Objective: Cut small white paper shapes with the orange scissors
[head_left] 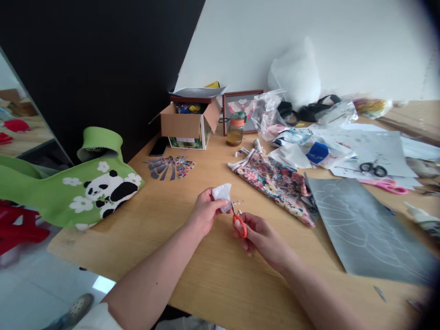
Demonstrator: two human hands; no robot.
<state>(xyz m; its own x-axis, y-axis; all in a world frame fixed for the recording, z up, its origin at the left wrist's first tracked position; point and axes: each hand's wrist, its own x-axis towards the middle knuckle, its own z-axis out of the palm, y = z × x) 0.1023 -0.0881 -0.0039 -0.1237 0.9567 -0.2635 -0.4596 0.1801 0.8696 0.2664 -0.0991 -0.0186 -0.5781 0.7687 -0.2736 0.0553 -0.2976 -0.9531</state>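
Observation:
Between thumb and fingers, my left hand [205, 211] pinches a small white piece [222, 193], paper or cloth, I cannot tell which. My right hand [256, 233] grips orange-handled scissors [239, 226], whose blades point up and left to the white piece's right edge. Tiny scraps [238, 202] lie on the table just beyond the blades. To the right of my hands rests a folded floral cloth [275, 183]. Several cut floral and grey petal-shaped pieces [172, 167] are spread out at the left.
Behind stand an open cardboard box [185, 126], a jar of amber liquid [235, 130] and a picture frame [240, 101]. A phone [158, 147] lies by the box. Rightward are a grey patterned sheet [357, 224], black scissors [373, 169] and pink scissors [390, 185]. A green panda bag [89, 188] hangs over the left edge.

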